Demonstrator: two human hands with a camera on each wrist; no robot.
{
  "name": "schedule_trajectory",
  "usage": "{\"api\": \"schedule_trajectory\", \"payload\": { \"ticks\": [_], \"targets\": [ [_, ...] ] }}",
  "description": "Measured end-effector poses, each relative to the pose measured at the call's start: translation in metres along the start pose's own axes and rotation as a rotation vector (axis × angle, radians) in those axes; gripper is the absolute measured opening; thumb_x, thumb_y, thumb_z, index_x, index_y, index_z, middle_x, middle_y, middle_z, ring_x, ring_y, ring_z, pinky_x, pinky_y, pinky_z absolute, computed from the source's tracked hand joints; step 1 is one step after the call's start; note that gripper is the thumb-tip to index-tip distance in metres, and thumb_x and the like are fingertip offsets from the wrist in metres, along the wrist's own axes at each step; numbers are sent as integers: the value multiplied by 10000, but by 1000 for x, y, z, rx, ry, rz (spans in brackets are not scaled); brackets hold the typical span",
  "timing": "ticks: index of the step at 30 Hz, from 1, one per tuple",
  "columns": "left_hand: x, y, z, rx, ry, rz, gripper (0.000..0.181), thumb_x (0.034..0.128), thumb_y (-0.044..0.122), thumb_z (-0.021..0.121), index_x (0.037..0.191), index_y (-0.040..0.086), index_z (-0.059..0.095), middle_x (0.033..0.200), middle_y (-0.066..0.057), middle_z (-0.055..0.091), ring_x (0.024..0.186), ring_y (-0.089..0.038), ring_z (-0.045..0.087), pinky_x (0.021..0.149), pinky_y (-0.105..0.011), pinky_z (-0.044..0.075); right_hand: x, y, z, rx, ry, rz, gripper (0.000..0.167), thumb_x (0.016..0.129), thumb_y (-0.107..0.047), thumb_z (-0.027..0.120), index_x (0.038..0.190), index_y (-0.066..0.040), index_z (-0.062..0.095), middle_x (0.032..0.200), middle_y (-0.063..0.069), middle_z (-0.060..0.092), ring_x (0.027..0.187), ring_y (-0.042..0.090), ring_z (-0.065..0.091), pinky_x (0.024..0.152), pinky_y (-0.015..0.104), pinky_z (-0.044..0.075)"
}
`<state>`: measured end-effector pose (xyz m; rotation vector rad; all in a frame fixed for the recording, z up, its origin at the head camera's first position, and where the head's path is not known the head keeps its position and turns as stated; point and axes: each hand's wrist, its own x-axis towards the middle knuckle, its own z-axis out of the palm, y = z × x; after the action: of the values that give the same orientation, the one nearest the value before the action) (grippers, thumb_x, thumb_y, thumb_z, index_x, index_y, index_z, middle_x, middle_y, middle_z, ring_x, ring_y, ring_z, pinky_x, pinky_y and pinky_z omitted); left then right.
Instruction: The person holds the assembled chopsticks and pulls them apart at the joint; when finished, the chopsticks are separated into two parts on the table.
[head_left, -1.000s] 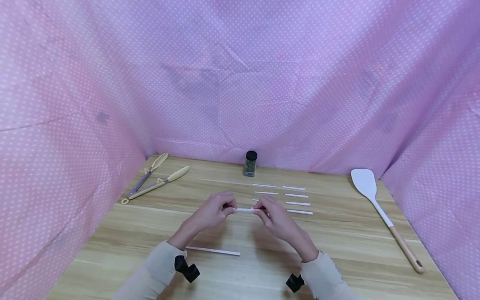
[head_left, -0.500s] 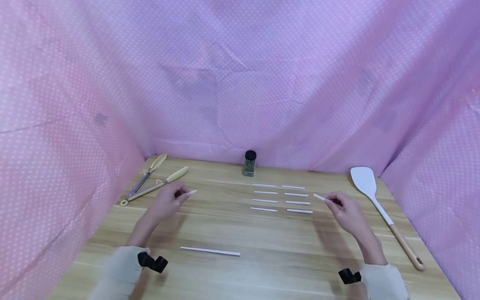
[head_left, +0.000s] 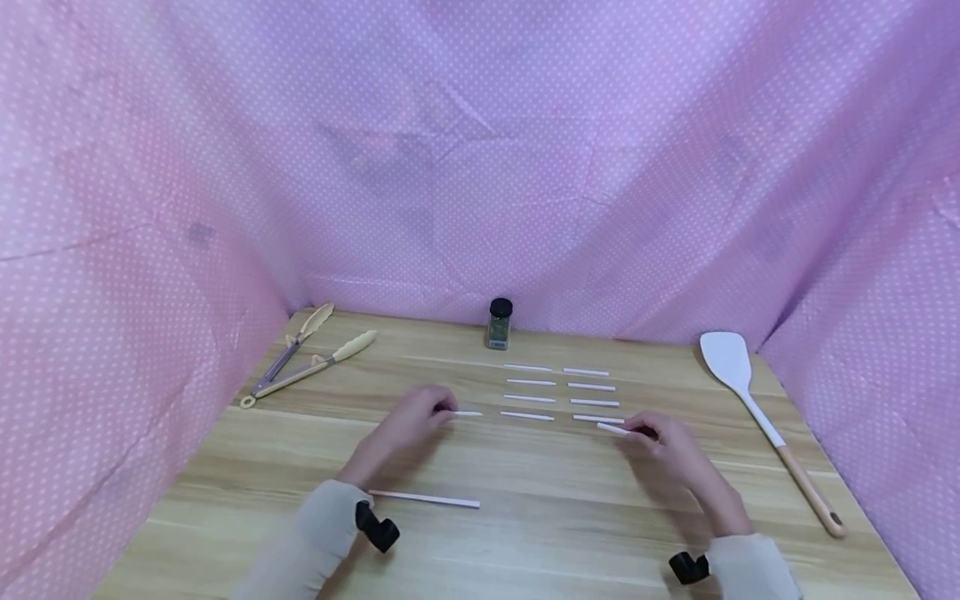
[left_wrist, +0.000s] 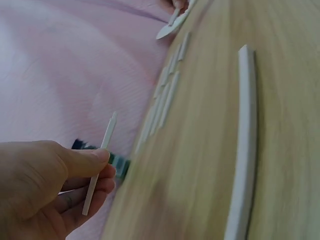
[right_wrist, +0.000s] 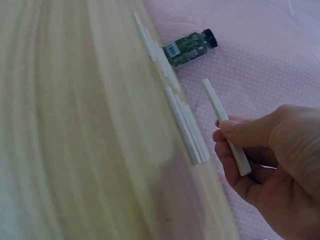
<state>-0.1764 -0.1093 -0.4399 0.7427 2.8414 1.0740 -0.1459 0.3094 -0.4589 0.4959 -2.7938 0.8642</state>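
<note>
In the head view my left hand [head_left: 420, 414] pinches a short white stick [head_left: 468, 413] just left of the rows. The left wrist view shows this stick [left_wrist: 111, 130] between thumb and fingers, its upper tip stepped and narrower. My right hand [head_left: 670, 443], at the right end of the nearest row, pinches another short white stick [head_left: 612, 429]. In the right wrist view that stick [right_wrist: 215, 100] has a plain, even width. Between the hands, short white sticks [head_left: 527, 416] lie in two columns of several each. A longer white stick [head_left: 427, 498] lies nearer the front, partly behind my left sleeve.
Tongs [head_left: 300, 367] lie spread at the back left of the wooden table [head_left: 525, 550]. A black-capped spice jar [head_left: 499, 325] stands at the back middle. On the right lies a white spatula [head_left: 731, 367] with a wooden handle. Pink dotted cloth [head_left: 480, 167] hangs around the table.
The hands held one white piece together, then pulled apart with a short stick in each. Since then the left hand has come back rightward and the right hand has lowered slightly.
</note>
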Motion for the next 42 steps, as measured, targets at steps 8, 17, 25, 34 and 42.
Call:
{"api": "schedule_trajectory", "payload": {
  "ticks": [8, 17, 25, 34, 42],
  "targets": [
    [17, 20, 41, 95, -4, 3, 72, 882, 159, 676, 824, 196, 655, 841, 99, 576, 806, -75, 527, 769, -275, 454, -1, 2, 17, 79, -18, 102, 55, 863, -139, 701, 917, -136, 693, 871, -25, 685, 785, 20, 564, 708, 235, 487],
    [35, 42, 70, 132, -51, -4, 56, 857, 119, 697, 837, 170, 688, 808, 93, 562, 755, -69, 506, 716, -233, 448, 3, 3, 31, 107, 22, 94, 57, 835, -107, 724, 879, -125, 693, 792, -41, 630, 697, 15, 489, 620, 209, 428],
    [42, 48, 85, 171, -73, 2, 78, 856, 115, 694, 820, 184, 684, 813, 88, 574, 766, -68, 511, 725, -228, 454, 5, 5, 38, 72, 59, 13, 107, 801, -62, 746, 849, -145, 698, 783, -77, 600, 703, -6, 469, 621, 214, 416],
    [47, 51, 95, 217, -61, 73, 117, 847, 51, 665, 861, 159, 708, 865, 45, 628, 828, -88, 564, 760, -222, 480, 7, 6, 40, 41, 52, 19, 115, 804, -73, 749, 859, -167, 714, 810, -77, 596, 718, 18, 474, 634, 225, 416],
    [48, 51, 100, 180, -82, 33, 103, 877, 108, 668, 914, 185, 725, 854, 82, 574, 800, -69, 524, 724, -202, 455, 7, 7, 43, 28, 68, 9, 125, 789, -57, 758, 857, -156, 722, 824, -60, 601, 720, 27, 471, 628, 225, 408]
  ]
}}
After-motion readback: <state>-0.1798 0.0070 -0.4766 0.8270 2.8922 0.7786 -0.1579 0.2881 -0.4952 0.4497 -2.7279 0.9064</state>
